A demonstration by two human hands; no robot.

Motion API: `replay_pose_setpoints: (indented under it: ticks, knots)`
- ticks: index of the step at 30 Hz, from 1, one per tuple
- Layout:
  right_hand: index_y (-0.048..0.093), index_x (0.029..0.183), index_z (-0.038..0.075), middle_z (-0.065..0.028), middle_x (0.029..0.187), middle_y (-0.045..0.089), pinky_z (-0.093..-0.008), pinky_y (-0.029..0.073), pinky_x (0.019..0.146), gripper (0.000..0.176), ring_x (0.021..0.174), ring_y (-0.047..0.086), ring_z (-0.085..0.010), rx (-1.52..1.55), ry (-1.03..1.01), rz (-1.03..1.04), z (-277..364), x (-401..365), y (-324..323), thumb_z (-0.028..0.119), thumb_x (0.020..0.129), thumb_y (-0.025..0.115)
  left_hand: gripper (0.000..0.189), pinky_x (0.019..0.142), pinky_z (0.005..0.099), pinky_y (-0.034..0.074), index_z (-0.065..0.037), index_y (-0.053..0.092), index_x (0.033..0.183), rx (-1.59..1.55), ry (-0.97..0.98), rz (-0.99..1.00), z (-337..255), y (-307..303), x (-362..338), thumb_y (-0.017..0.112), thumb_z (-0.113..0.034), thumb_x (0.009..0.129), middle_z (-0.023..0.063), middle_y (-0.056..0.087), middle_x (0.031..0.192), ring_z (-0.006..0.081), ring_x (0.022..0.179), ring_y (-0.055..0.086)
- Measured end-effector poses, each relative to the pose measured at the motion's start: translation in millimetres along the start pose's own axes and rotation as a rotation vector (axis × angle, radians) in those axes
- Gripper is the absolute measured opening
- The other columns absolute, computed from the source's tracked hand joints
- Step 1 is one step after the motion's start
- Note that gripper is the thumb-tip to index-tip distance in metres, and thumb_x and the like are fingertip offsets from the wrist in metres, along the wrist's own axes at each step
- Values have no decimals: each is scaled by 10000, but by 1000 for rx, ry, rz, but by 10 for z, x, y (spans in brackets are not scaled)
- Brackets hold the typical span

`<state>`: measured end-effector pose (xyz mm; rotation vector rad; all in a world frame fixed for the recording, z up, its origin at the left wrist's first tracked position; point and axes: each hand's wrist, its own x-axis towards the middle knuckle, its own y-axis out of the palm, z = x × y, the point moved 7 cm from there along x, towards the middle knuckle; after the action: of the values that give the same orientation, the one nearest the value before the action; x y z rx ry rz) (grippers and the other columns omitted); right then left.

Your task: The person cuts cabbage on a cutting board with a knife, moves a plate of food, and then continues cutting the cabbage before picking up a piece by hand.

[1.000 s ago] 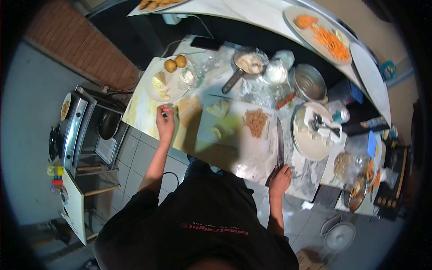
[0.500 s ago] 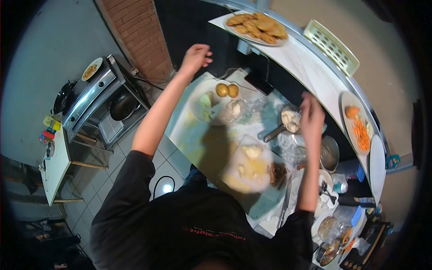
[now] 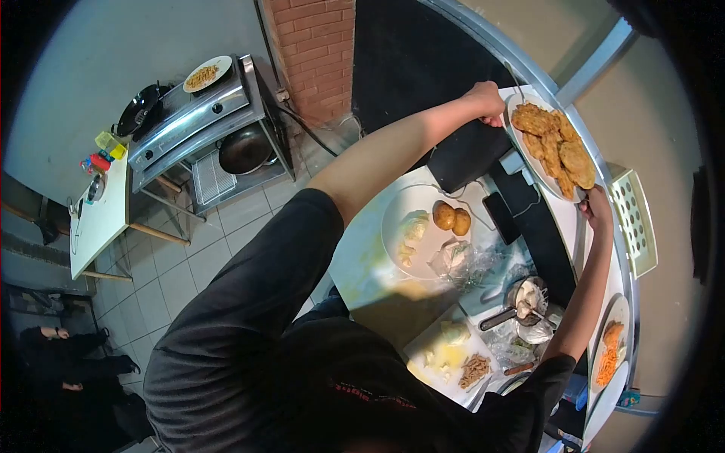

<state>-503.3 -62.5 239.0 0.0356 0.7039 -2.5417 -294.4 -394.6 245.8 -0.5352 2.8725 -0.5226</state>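
A white oval plate (image 3: 538, 171) heaped with golden-brown fried cutlets (image 3: 555, 143) rests on the white raised ledge at the upper right. My left hand (image 3: 485, 103), with curled fingers, is at the plate's left edge. At the opposite, lower end, my right hand (image 3: 597, 208) has its fingers closed on the rim. A utensil handle (image 3: 514, 79) sticks out past the plate's far side.
Below are a plate (image 3: 393, 245) with cabbage and two potatoes (image 3: 451, 218), a phone (image 3: 498, 214), a small pan (image 3: 526, 298), and a cutting board (image 3: 430, 377). Further along the ledge stands a carrot plate (image 3: 618, 317). A stove (image 3: 189, 121) is at left; a person (image 3: 75, 377) is lower left.
Both hands have moved from above the lower table to the plate of fried cutlets and closed at its ends. The view has turned, so the plate now appears lower and further right.
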Motion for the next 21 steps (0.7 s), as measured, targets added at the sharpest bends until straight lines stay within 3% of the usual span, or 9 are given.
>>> replay_pose_setpoints:
  ticks: [2, 4, 6, 8, 10, 12, 15, 21]
  knots:
    - [563, 987, 25, 32, 617, 456, -215, 259, 318, 167, 408, 425, -51, 3, 28, 29, 60, -87, 38, 167, 957, 480, 252, 498, 291, 544, 71, 688, 895, 59, -10, -77, 1, -74, 44, 453, -18, 911, 142, 734, 752, 170, 581, 685]
    - [538, 1090, -17, 26, 619, 471, -208, 240, 316, 219, 412, 418, -50, 77, -4, 108, 123, -181, 113, 156, 963, 492, 233, 504, 302, 546, 50, 702, 875, 79, -15, -33, -3, -59, 111, 488, -40, 887, 136, 732, 739, 176, 582, 686]
    - [503, 1200, -45, 9, 636, 501, -209, 251, 321, 283, 420, 412, -47, 139, -18, 107, 92, -205, 110, 81, 948, 487, 235, 507, 322, 549, 52, 704, 845, 373, 37, -12, -159, -20, 125, 507, -72, 869, 131, 725, 720, 186, 576, 683]
    - [506, 1181, -47, -2, 637, 513, -213, 256, 324, 265, 422, 416, -51, 123, -47, 79, 49, -173, 84, 76, 947, 490, 230, 500, 326, 542, 56, 701, 818, 412, 116, -3, -238, 134, 271, 516, -78, 848, 129, 709, 685, 189, 559, 675]
    - [507, 1160, -55, -3, 625, 511, -221, 259, 323, 252, 416, 418, -59, 116, -45, 116, 107, -272, 160, 76, 944, 505, 229, 454, 312, 497, 48, 697, 783, 388, 49, 81, -211, 220, 299, 504, -59, 844, 115, 687, 648, 175, 511, 639]
    - [506, 1134, -66, -4, 610, 507, -228, 256, 329, 257, 421, 427, -72, 149, -56, 87, 81, -312, 165, 110, 949, 539, 217, 394, 298, 402, 27, 688, 760, 118, -16, 60, -92, 223, 327, 511, -57, 852, 103, 650, 607, 162, 447, 561]
    - [504, 1154, -67, -9, 612, 510, -226, 248, 333, 289, 428, 429, -71, 106, -45, 4, 78, -404, 187, 133, 952, 553, 226, 422, 289, 424, 19, 680, 763, 212, 52, 39, -11, 230, 306, 526, -95, 882, 90, 641, 613, 148, 477, 576]
    - [500, 1219, -60, -13, 628, 525, -227, 269, 334, 335, 411, 409, -62, 132, -41, -34, 124, -669, 257, 93, 925, 542, 167, 479, 269, 463, -25, 568, 838, -205, 191, -150, -56, 105, -359, 537, -167, 919, 53, 614, 650, 112, 540, 590]
